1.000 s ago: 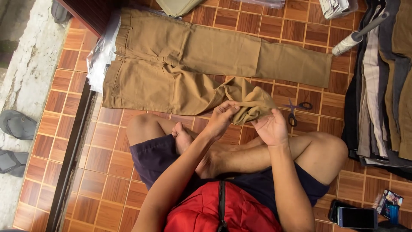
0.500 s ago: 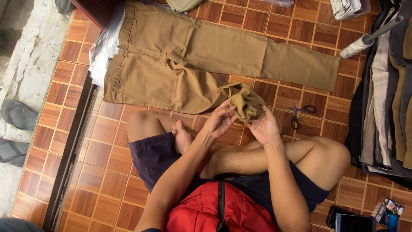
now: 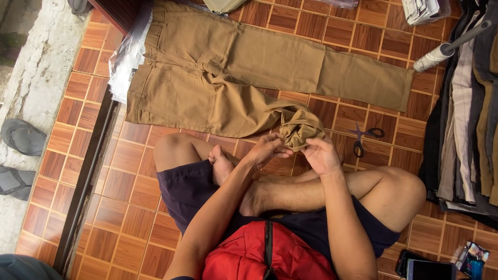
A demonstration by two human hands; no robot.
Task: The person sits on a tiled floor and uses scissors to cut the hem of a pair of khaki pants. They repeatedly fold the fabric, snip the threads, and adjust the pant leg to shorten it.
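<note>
A person sits cross-legged on a floor (image 3: 129, 207) of reddish-brown tiles, seen from above. A pair of tan trousers (image 3: 218, 67) lies spread flat on the tiles in front of the knees, waistband toward the floor's left edge and legs running to the right. The upper leg lies straight and reaches almost to the right edge. The lower leg is bunched up at its end, and that bunched cuff (image 3: 300, 132) is lifted just above the shins.

The left hand (image 3: 267, 149) has its fingers curled, pinching the left side of the cuff between thumb and fingertips. The right hand (image 3: 321, 154) grips the right underside of the same cuff, fingers closed on the cloth. Whether anything small sits between the fingertips is too fine to tell.

A pair of black-handled scissors (image 3: 363, 140) lies on the tiles just right of the right hand, apart from it. Along the right edge of the floor hangs a row of dark and pale garments (image 3: 467, 114). A crumpled clear plastic bag (image 3: 129, 57) lies under the waistband. Two grey sandals (image 3: 21, 137) rest on the concrete strip beyond the left edge. A phone (image 3: 430, 269) lies near the lower right corner.
</note>
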